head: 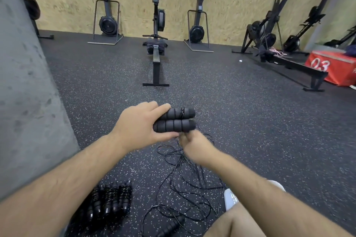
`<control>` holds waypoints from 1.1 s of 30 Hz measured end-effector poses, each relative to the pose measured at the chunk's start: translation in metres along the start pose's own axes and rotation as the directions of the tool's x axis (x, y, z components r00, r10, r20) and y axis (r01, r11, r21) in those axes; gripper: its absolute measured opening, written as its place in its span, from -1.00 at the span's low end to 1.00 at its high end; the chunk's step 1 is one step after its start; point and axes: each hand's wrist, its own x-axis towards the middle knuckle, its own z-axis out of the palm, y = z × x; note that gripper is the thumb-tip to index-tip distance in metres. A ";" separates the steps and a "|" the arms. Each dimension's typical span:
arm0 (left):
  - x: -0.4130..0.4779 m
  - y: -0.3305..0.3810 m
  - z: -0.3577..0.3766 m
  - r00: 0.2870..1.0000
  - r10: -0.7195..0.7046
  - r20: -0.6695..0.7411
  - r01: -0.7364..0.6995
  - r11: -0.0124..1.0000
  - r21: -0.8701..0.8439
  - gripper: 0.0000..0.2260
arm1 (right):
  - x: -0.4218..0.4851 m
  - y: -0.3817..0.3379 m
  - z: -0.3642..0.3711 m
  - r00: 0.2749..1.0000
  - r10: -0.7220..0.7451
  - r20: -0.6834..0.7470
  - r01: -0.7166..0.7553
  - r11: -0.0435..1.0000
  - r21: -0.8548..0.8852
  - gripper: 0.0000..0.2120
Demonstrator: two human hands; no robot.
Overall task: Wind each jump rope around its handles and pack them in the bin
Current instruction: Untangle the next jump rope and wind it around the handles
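Note:
My left hand (137,127) grips two black foam jump rope handles (176,120) held side by side, lying crosswise in front of me. A turn of thin cord crosses the upper handle. My right hand (192,143), blurred, sits just below the handles' right end and pinches the black cord (181,179), which trails down in loose loops on the floor. Several wound jump ropes (111,200) lie in a row on the floor at lower left. Another loose handle (171,227) lies near the bottom edge among the cord.
A grey concrete pillar (28,102) stands at the left. A rowing machine (156,54) lies straight ahead, another (289,59) at the right beside a red box (335,67). Upright machines line the wooden wall. My knee and white shoe (231,198) are at lower right.

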 end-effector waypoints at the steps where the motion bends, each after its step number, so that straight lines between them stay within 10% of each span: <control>1: 0.000 -0.005 0.002 1.000 -0.024 0.005 0.024 0.999 0.047 -0.40 | -0.005 -0.002 0.011 0.999 0.036 0.019 -0.036 0.999 0.023 -0.81; 11: -0.001 -0.028 0.021 0.995 0.025 0.098 -0.046 0.975 0.219 -0.37 | -0.033 -0.057 -0.047 0.960 -0.001 0.280 0.070 0.969 -0.238 -0.73; 17: -0.005 -0.025 0.016 0.974 0.151 0.170 -0.166 0.983 0.083 -0.41 | 0.008 -0.050 -0.086 0.984 -0.166 0.062 0.177 0.908 -0.380 -0.86; 24: -0.004 -0.002 -0.014 0.988 0.078 0.134 -0.037 0.959 -0.281 -0.43 | 0.034 -0.010 -0.078 0.974 -0.220 -0.044 0.223 0.974 0.052 -0.80; 33: 0.001 -0.009 -0.010 0.988 -0.154 0.031 0.155 0.988 -0.020 -0.44 | -0.002 -0.004 0.025 0.998 -0.043 -0.036 0.049 0.979 0.198 -0.66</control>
